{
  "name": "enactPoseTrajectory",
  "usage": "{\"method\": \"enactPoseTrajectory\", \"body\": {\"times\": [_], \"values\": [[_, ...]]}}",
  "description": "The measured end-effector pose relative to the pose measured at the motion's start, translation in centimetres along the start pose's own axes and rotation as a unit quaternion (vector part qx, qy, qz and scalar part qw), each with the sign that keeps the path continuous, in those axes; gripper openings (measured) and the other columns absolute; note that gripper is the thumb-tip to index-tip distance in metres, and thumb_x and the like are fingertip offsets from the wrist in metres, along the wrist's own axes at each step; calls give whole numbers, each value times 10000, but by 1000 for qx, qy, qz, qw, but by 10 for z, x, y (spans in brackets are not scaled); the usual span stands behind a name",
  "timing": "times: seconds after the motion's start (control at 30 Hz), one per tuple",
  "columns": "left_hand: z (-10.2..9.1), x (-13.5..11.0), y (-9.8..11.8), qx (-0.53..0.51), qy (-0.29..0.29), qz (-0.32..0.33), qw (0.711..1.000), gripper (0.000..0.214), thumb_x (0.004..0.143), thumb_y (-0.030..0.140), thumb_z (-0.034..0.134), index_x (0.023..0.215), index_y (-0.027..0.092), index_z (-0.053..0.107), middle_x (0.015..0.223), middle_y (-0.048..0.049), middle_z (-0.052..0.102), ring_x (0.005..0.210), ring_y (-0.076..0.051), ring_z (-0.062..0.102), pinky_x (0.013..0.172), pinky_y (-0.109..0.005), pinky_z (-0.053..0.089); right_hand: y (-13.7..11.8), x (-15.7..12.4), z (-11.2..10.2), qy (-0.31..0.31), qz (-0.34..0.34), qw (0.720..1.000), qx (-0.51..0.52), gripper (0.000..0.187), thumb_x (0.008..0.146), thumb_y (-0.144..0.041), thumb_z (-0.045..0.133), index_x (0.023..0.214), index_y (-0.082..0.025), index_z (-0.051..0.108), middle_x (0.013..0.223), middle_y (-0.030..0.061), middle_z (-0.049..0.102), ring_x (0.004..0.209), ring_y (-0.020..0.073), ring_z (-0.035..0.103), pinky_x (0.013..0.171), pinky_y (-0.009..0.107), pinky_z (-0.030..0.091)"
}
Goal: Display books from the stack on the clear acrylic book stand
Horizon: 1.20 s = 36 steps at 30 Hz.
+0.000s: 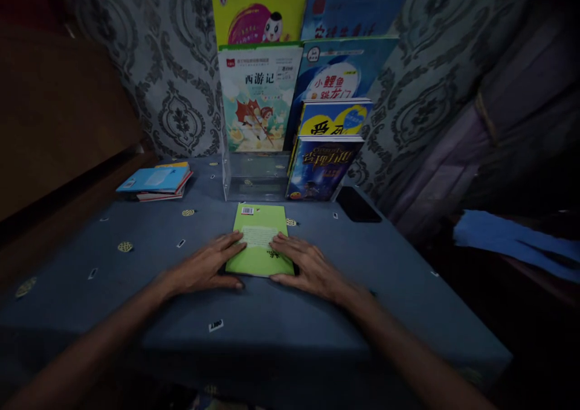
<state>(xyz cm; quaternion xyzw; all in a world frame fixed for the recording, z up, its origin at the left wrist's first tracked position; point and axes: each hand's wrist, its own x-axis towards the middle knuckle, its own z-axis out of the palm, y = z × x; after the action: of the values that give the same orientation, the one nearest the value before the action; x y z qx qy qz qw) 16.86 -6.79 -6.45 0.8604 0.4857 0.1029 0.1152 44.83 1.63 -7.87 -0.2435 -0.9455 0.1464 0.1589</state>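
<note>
A thin green book (260, 229) lies flat, back cover up, on the blue tablecloth (181, 313) in front of me. My left hand (209, 266) rests at its left edge with fingers stretched out, fingertips on the cover. My right hand (306, 266) lies at its right edge, fingers flat and spread across the lower cover. Neither hand grips the book.
A clear acrylic stand (254, 177) behind the book holds several children's books (324, 162) in tiers against the patterned wall. A small pile of books (156, 180) lies at the far left. A dark phone (357, 205) lies at the right. A curtain hangs right.
</note>
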Motion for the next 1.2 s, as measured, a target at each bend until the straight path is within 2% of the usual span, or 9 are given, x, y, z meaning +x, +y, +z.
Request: {"method": "enactPoseTrajectory", "body": {"times": [0.1,0.27,0.37,0.47,0.6,0.67,0.83,1.07,1.2], "values": [[1,-2,7,41,-9,10,999,850,865,592,590,1521,143,290,1584,-219,257,1466,-330,265,1158,-480,330,-3,-2,-2,9,-14,1000,-9,557,912,-478,603,1378,-179,543,1378,146,589,1338,303,490,1121,509,392],[6,5,17,163,6,17,986,615,970,461,477,1438,68,404,1502,-254,401,1418,-316,370,1114,-439,401,-1,-2,1,36,-41,998,-9,450,936,-430,583,1309,-179,611,1301,142,649,1268,294,563,1078,488,439],[10,5,24,231,5,38,972,520,1002,393,428,1403,62,439,1452,-249,473,1394,-329,406,1041,-416,473,1,-1,3,48,-40,998,-13,455,910,-464,613,1260,-175,651,1291,152,652,1246,307,581,1070,495,443],[15,2,30,294,0,49,954,430,1019,225,354,1412,62,419,1444,-258,478,1382,-347,417,925,-387,539,2,-2,4,52,-40,998,-15,486,882,-507,635,1237,-176,667,1310,159,638,1259,316,568,1084,516,420],[18,-3,30,357,14,64,932,440,966,66,290,1378,62,447,1398,-257,526,1356,-328,460,874,-355,555,7,-4,4,44,-57,997,0,675,781,-578,714,1330,-204,595,1362,152,601,1287,342,536,1092,578,382],[16,-4,28,366,40,75,927,430,970,73,267,1350,60,467,1354,-255,567,1340,-309,486,885,-355,550,13,-4,5,49,-70,996,23,680,796,-528,728,1381,-235,544,1380,136,590,1301,330,524,1081,568,401],[-3,-8,30,385,130,131,904,377,969,74,292,1281,53,503,1187,-227,674,1208,-268,611,906,-334,533,33,7,9,106,-102,984,103,439,953,-237,538,1390,-274,532,1356,109,613,1300,248,532,1079,493,437],[-34,11,34,364,308,202,856,229,969,104,403,1098,124,591,902,-86,746,875,-183,710,748,-258,538,57,36,6,125,-57,978,154,356,937,-289,554,1282,-265,634,1295,104,657,1241,265,579,1061,510,448],[-54,33,22,241,380,137,882,185,960,203,525,1136,167,567,797,-31,720,712,-143,681,670,-229,511,53,48,-7,157,-30,958,236,299,938,-356,534,1159,-248,705,1145,82,721,1089,253,655,939,423,527]]}}
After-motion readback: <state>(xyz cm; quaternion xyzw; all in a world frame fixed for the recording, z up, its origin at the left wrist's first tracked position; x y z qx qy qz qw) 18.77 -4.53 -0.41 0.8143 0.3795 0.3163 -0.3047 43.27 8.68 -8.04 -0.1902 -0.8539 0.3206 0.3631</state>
